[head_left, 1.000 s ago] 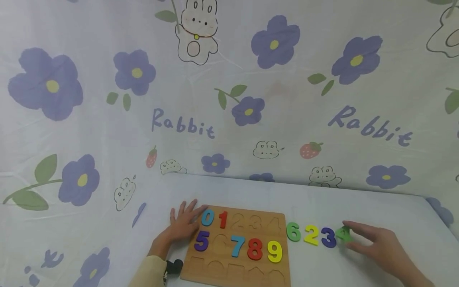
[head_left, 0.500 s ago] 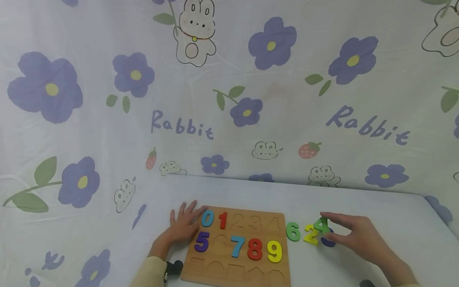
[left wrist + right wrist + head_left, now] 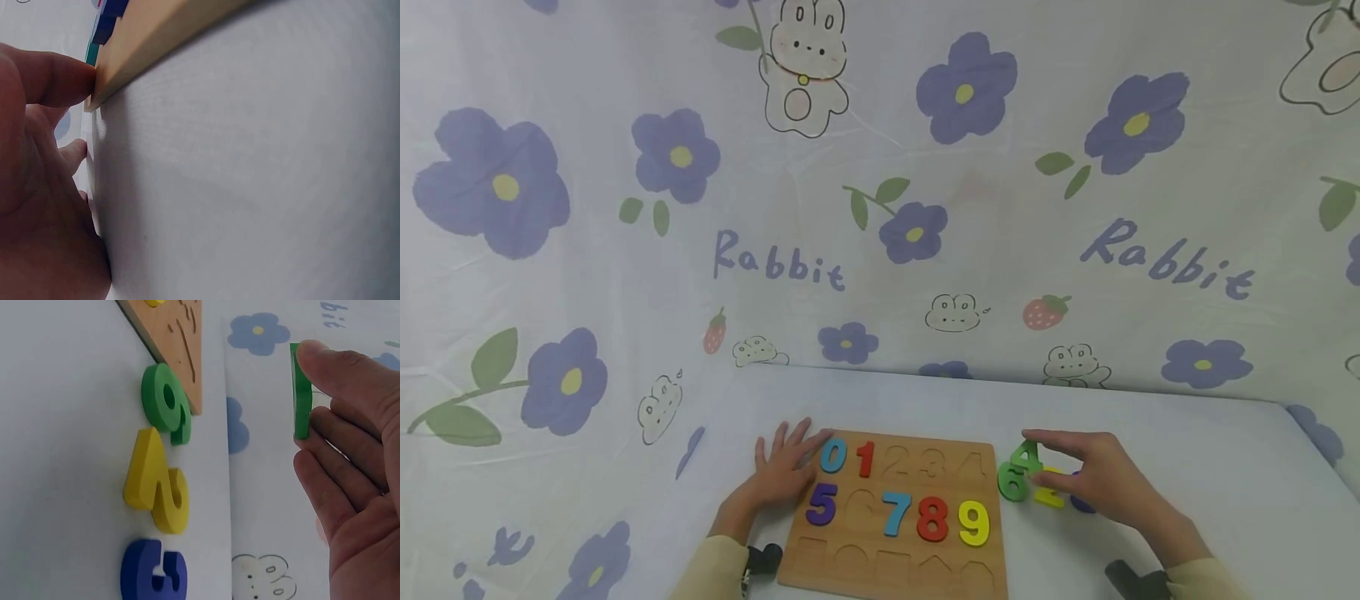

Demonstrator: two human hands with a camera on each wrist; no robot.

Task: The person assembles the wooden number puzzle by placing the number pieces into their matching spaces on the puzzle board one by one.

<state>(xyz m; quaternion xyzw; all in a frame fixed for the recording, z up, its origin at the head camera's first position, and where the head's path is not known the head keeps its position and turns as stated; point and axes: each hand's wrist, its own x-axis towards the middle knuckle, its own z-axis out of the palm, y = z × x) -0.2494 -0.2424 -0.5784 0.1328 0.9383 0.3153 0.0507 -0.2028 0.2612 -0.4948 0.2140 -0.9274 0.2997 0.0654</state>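
Observation:
My right hand [image 3: 1108, 475] pinches a green number 4 [image 3: 1025, 456] between thumb and fingertips. In the right wrist view the 4 [image 3: 302, 394] is held up above the table, edge-on. Below it on the table lie a green 6 [image 3: 165, 400], a yellow 2 [image 3: 147, 472] and a dark blue 3 [image 3: 140, 575], in a row beside the wooden number board [image 3: 951, 487]. My left hand [image 3: 782, 471] rests at the board's upper left corner, fingers spread. Up close, a fingertip of the left hand [image 3: 37, 144] touches the board's edge.
In the board sit a blue 0 [image 3: 832, 456], red 1 [image 3: 865, 459], purple 5 [image 3: 822, 505], blue 7 [image 3: 895, 512], red 8 [image 3: 932, 519] and yellow 9 [image 3: 973, 523]. Outlined recesses for 2, 3, 4, 6 and several shapes show bare wood. A patterned curtain [image 3: 880, 292] hangs behind the white table [image 3: 1150, 425].
My right hand has lifted the green 4 from the right end of the row and carried it left, over the 3 and 2, toward the board. The left hand stays put.

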